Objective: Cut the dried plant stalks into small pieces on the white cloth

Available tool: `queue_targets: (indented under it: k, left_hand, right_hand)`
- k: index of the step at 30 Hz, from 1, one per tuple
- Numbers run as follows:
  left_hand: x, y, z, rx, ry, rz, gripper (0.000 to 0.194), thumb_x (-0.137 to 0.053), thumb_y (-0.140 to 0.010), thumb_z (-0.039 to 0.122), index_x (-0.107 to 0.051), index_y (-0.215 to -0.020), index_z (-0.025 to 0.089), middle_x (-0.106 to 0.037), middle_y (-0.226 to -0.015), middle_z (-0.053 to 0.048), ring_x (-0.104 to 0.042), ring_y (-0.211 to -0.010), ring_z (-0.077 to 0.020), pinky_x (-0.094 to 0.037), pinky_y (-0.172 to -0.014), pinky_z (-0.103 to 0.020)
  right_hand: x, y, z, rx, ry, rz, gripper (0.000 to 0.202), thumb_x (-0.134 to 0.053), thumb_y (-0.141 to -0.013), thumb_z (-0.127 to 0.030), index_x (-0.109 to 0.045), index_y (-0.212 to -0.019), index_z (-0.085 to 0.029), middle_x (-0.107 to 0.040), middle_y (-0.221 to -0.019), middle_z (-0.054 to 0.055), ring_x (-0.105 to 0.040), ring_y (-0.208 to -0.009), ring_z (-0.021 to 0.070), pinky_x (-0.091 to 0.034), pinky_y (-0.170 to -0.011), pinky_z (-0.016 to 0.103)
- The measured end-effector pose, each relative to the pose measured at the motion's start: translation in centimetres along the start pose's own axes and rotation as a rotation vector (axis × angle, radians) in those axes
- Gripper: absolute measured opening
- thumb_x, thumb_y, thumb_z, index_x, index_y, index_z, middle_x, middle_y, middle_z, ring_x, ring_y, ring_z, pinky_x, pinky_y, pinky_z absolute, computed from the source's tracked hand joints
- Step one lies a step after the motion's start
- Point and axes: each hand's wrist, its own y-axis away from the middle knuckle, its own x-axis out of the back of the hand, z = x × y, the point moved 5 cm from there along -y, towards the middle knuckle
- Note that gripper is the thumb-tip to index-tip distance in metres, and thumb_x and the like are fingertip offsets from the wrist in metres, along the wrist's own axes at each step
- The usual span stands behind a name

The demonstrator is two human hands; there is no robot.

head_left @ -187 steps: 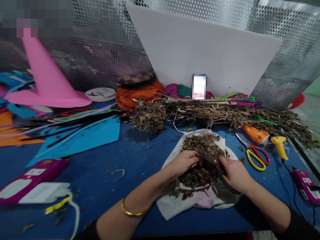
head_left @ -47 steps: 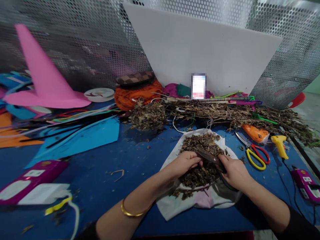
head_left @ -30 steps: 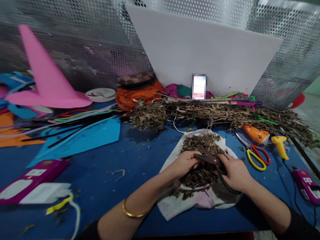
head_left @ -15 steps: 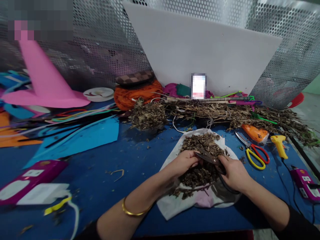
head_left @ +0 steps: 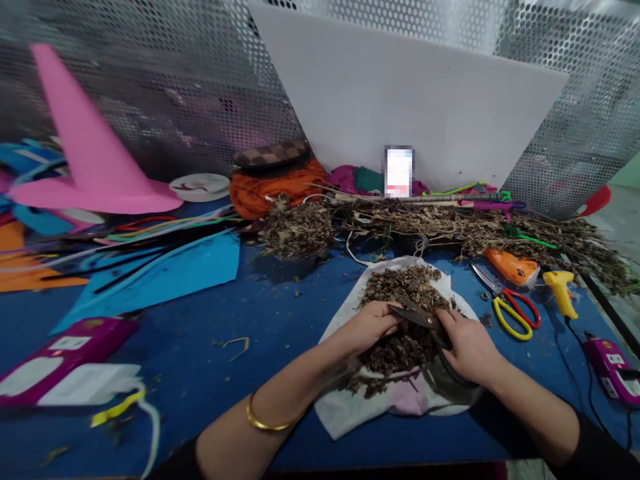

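Dark scissors (head_left: 424, 318) are in my right hand (head_left: 470, 347), whose fingers wrap round the black handles. Their blades point left, slightly parted, and lie over a heap of crumbled dried leaves (head_left: 400, 283). My left hand (head_left: 375, 327) is closed in a pinch beside the blade tips. What it pinches is hidden by the fingers and the blades. Beneath both hands, the leaf heap rests on a white cloth or bag (head_left: 333, 413) with a pinkish patch near its front edge.
Red-and-yellow-handled scissors (head_left: 513, 317), an orange packet (head_left: 513, 268) and a yellow glue gun (head_left: 561, 293) lie to the right. Dried plant stalks (head_left: 425, 227) stretch along the back of the blue table (head_left: 280, 373). A pink cone hat (head_left: 95, 147) and a purple device (head_left: 70, 353) are at left.
The view has shifted very slightly, so background things appear a little further right. Both hands and the scissors keep nearly the same position over the leaves.
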Motion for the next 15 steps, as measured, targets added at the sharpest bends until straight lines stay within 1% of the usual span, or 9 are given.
queue_targets:
  k: [2, 4, 7, 10, 13, 15]
  left_hand:
    - [0.1, -0.1, -0.4, 0.028, 0.009, 0.002, 0.024, -0.049, -0.075, 0.034, -0.057, -0.067, 0.012, -0.032, -0.046, 0.007, -0.024, -0.045, -0.0071, -0.016, -0.046, -0.023]
    - [0.0, -0.1, -0.6, 0.058, 0.016, -0.020, 0.026, -0.049, -0.075, 0.036, -0.057, -0.068, 0.012, -0.031, -0.045, 0.007, -0.023, -0.044, -0.0070, -0.015, -0.046, -0.023]
    - [0.1, 0.0, -0.4, 0.068, 0.034, -0.032, 0.030, -0.049, -0.075, 0.040, -0.057, -0.069, 0.012, -0.031, -0.045, 0.007, -0.024, -0.044, -0.0071, -0.015, -0.046, -0.023]
    - [0.3, 0.1, 0.0, 0.065, 0.043, -0.006, 0.030, -0.050, -0.074, 0.041, -0.057, -0.068, 0.012, -0.032, -0.046, 0.007, -0.025, -0.045, -0.0069, -0.014, -0.046, -0.022]
    - [0.6, 0.2, 0.4, 0.040, 0.052, 0.042, 0.030, -0.049, -0.076, 0.041, -0.057, -0.072, 0.013, -0.033, -0.046, 0.007, -0.024, -0.044, -0.0065, -0.014, -0.045, -0.022]
    - [0.6, 0.3, 0.6, 0.018, 0.056, 0.053, 0.028, -0.048, -0.077, 0.039, -0.057, -0.074, 0.013, -0.033, -0.047, 0.007, -0.024, -0.044, -0.0063, -0.015, -0.045, -0.022]
  right_hand:
    - [-0.2, -0.1, 0.2, -0.009, -0.003, -0.019, 0.044, -0.046, -0.076, -0.024, -0.040, -0.118, -0.017, -0.055, -0.104, 0.008, -0.054, -0.088, 0.0191, -0.037, -0.072, 0.026]
    - [-0.4, -0.2, 0.4, -0.021, -0.008, -0.033, 0.040, -0.046, -0.076, -0.023, -0.042, -0.115, -0.017, -0.057, -0.101, 0.008, -0.055, -0.086, 0.0187, -0.037, -0.070, 0.025]
    - [-0.3, -0.2, 0.5, -0.026, -0.014, -0.031, 0.035, -0.045, -0.077, -0.023, -0.044, -0.112, -0.018, -0.058, -0.097, 0.007, -0.056, -0.084, 0.0181, -0.036, -0.068, 0.024]
    - [0.1, -0.2, 0.5, -0.012, -0.015, 0.021, 0.039, -0.045, -0.079, -0.026, -0.041, -0.117, -0.018, -0.057, -0.101, 0.007, -0.055, -0.085, 0.0186, -0.036, -0.068, 0.025]
    - [0.7, -0.1, 0.6, -0.022, -0.004, 0.085, 0.044, -0.045, -0.080, -0.032, -0.039, -0.122, -0.018, -0.054, -0.106, 0.008, -0.054, -0.088, 0.0199, -0.036, -0.070, 0.026]
    - [0.8, -0.1, 0.7, -0.028, -0.007, 0.087, 0.044, -0.045, -0.080, -0.033, -0.040, -0.121, -0.019, -0.054, -0.106, 0.008, -0.054, -0.089, 0.0203, -0.037, -0.071, 0.027]
